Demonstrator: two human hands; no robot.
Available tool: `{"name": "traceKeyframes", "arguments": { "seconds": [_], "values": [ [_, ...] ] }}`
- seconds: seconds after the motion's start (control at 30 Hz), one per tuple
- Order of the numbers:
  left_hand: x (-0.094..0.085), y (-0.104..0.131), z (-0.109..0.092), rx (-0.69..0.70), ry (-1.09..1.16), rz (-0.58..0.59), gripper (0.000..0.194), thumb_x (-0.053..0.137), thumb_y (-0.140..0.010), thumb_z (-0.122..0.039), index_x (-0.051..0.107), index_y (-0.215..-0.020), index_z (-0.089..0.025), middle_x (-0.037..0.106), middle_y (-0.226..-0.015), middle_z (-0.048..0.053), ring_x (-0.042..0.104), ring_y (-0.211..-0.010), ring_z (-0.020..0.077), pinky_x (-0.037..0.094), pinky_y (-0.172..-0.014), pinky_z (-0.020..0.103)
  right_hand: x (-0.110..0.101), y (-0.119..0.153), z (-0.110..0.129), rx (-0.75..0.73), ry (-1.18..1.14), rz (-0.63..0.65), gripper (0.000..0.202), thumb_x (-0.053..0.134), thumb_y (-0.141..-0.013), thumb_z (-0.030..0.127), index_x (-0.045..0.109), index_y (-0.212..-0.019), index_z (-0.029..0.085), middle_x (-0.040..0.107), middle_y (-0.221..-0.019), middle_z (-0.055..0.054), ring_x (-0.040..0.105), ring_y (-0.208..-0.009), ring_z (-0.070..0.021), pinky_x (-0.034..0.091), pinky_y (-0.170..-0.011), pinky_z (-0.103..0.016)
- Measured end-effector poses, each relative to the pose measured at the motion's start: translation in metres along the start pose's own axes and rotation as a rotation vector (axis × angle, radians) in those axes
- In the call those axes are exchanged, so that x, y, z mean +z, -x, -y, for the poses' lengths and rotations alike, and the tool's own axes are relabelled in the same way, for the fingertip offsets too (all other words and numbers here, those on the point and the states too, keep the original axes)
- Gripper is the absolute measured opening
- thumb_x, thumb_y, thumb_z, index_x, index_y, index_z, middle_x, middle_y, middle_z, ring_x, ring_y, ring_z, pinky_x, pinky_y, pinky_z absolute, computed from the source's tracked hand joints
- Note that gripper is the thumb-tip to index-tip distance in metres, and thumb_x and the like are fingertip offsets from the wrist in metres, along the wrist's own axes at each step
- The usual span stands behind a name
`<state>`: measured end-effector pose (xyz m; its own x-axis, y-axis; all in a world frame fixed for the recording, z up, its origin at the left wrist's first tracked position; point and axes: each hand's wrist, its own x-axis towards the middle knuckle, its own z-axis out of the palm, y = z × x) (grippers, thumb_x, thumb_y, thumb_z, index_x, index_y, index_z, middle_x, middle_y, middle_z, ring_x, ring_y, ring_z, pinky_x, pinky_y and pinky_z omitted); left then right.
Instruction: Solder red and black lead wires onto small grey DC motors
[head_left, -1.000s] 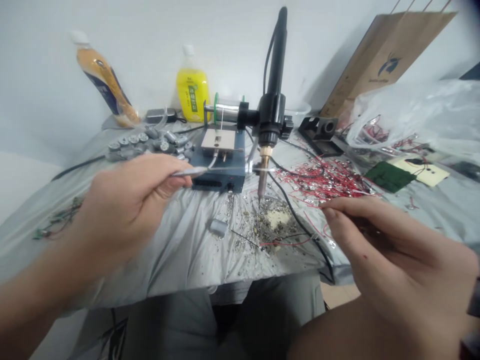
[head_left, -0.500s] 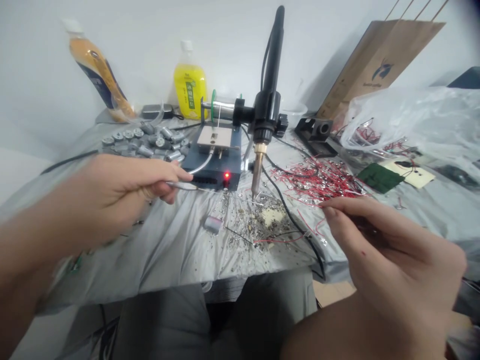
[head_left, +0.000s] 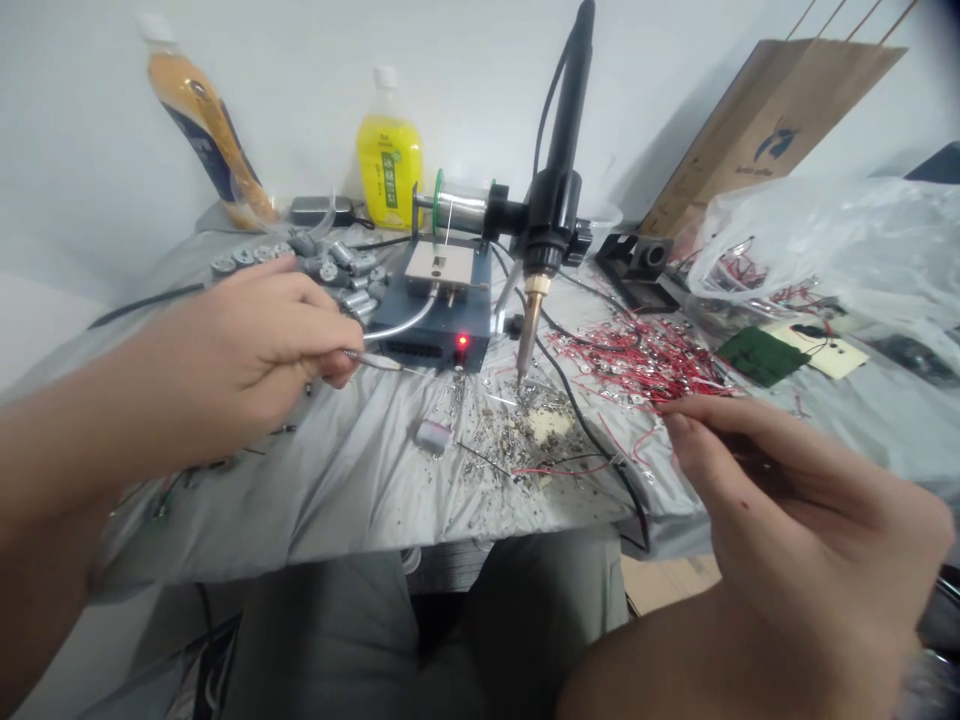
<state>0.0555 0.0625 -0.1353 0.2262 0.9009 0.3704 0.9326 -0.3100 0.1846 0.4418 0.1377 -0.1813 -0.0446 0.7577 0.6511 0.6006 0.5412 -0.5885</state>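
Observation:
My left hand [head_left: 262,345] is closed on a thin metal tool [head_left: 382,361], whose tip points right toward the front of the solder feeder [head_left: 442,300] with its lit red light. Right of the feeder, a soldering iron [head_left: 529,335] hangs tip down in a black clamp, over scattered solder bits [head_left: 510,445]. At the right, my right hand [head_left: 795,490] has thumb and forefinger pinched together beside a pile of red wires [head_left: 645,355]; whatever lies between the fingertips is too small to make out.
Small grey motors [head_left: 337,262] lie behind my left hand. An orange bottle [head_left: 202,130] and a yellow bottle [head_left: 390,165] stand at the back. A black cable [head_left: 574,400] crosses the table. A paper bag [head_left: 772,120] and plastic bag [head_left: 825,230] are at the right.
My left hand has risen and turned slightly, now covering part of the motors, with the tool still held. The view has shifted a little. My right hand keeps its pinch.

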Motion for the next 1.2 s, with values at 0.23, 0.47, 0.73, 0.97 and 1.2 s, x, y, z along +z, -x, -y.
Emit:
{"name": "traceKeyframes", "arguments": {
  "seconds": [0.23,0.47,0.73,0.97,1.2],
  "values": [
    [-0.001,0.000,0.001,-0.005,-0.017,0.006,0.029,0.046,-0.093,-0.020,0.070,-0.079,-0.027,0.075,-0.090,0.000,0.066,-0.093,0.0265,0.053,-0.108,0.054,0.002,-0.002,0.000,0.059,-0.018,-0.026,0.006,0.088,-0.089,0.028,0.091,-0.094,0.027,0.083,-0.090,-0.001,0.072,-0.075,-0.0155,0.054,-0.063,-0.024],
    [0.000,-0.002,-0.007,-0.029,-0.088,0.029,0.034,0.035,-0.088,-0.023,0.066,-0.075,-0.022,0.068,-0.082,0.003,0.063,-0.085,0.0200,0.054,-0.087,0.055,0.002,-0.003,0.000,0.073,-0.006,-0.054,0.010,0.090,-0.088,0.033,0.092,-0.093,0.025,0.082,-0.088,-0.003,0.067,-0.067,-0.0149,0.049,-0.055,-0.025],
    [0.001,-0.005,-0.008,0.014,-0.103,0.024,0.039,0.030,-0.087,-0.022,0.066,-0.070,-0.020,0.066,-0.076,0.000,0.064,-0.080,0.0136,0.054,-0.107,0.071,0.002,-0.004,-0.002,0.073,-0.006,-0.048,0.009,0.090,-0.086,0.031,0.092,-0.092,0.025,0.082,-0.089,-0.003,0.069,-0.069,-0.0155,0.050,-0.056,-0.025],
    [0.003,-0.003,-0.002,0.065,-0.037,-0.009,0.029,0.040,-0.092,-0.022,0.065,-0.078,-0.025,0.071,-0.079,-0.005,0.069,-0.077,0.0197,0.050,-0.126,0.075,0.002,-0.004,-0.003,0.066,-0.014,-0.047,0.007,0.090,-0.088,0.032,0.092,-0.091,0.027,0.082,-0.087,-0.001,0.067,-0.067,-0.0134,0.049,-0.056,-0.024],
    [0.002,-0.004,-0.006,0.063,-0.034,0.009,0.028,0.039,-0.089,-0.020,0.063,-0.074,-0.023,0.067,-0.077,-0.004,0.067,-0.075,0.0173,0.049,-0.126,0.075,0.005,-0.004,-0.003,0.081,-0.008,-0.038,0.008,0.089,-0.088,0.032,0.091,-0.092,0.025,0.082,-0.087,-0.002,0.068,-0.067,-0.0147,0.050,-0.057,-0.025]
  ]
}}
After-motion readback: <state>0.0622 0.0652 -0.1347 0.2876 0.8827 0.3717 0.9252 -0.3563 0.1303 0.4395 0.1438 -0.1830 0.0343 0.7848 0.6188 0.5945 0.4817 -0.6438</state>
